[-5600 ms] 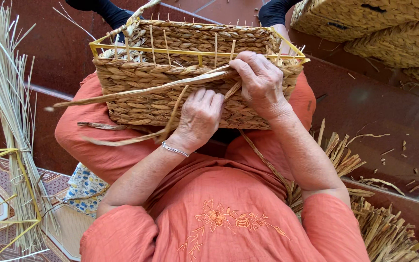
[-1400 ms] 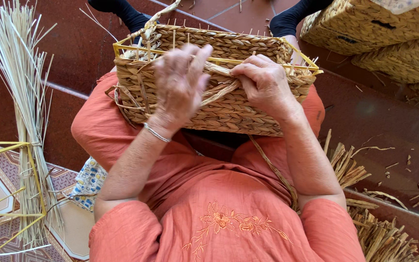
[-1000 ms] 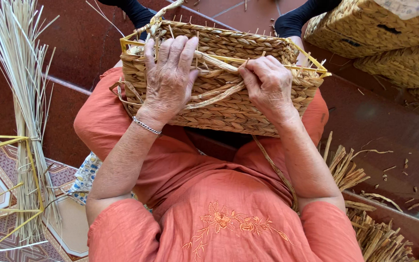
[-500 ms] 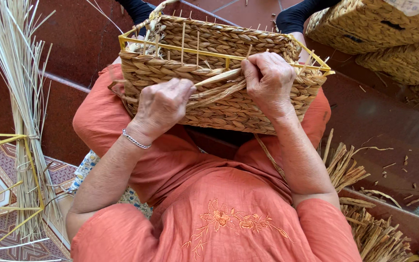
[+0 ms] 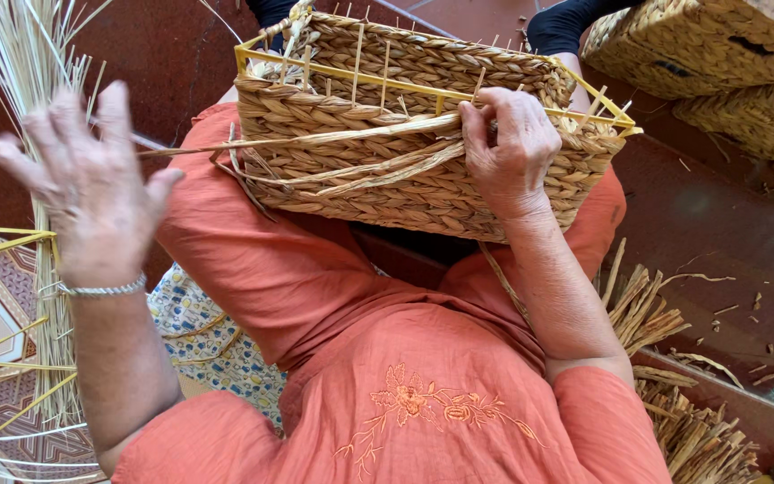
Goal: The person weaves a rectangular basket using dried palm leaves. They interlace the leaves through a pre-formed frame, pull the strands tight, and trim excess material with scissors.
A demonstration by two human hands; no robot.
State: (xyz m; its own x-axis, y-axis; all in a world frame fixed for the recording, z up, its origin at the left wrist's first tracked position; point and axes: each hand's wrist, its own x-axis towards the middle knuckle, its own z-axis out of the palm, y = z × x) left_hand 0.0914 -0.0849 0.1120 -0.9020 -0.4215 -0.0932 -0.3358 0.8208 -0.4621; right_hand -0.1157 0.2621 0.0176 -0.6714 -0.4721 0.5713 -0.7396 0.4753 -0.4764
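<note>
left hand – grip released, raised clear | right hand – grip pinching straw strand on woven basket

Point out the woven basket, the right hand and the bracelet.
woven basket (image 5: pixel 378 184): head view, on its braided front wall.
right hand (image 5: pixel 512 152): head view, on the back of the hand.
bracelet (image 5: pixel 91 289): head view, on the band at the left wrist.

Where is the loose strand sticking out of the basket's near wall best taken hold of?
Probably near its free tip, coming in from the person's left. The loose strand juts sideways past the woven basket, clear of the weave, while the right hand pins its other end.
</note>
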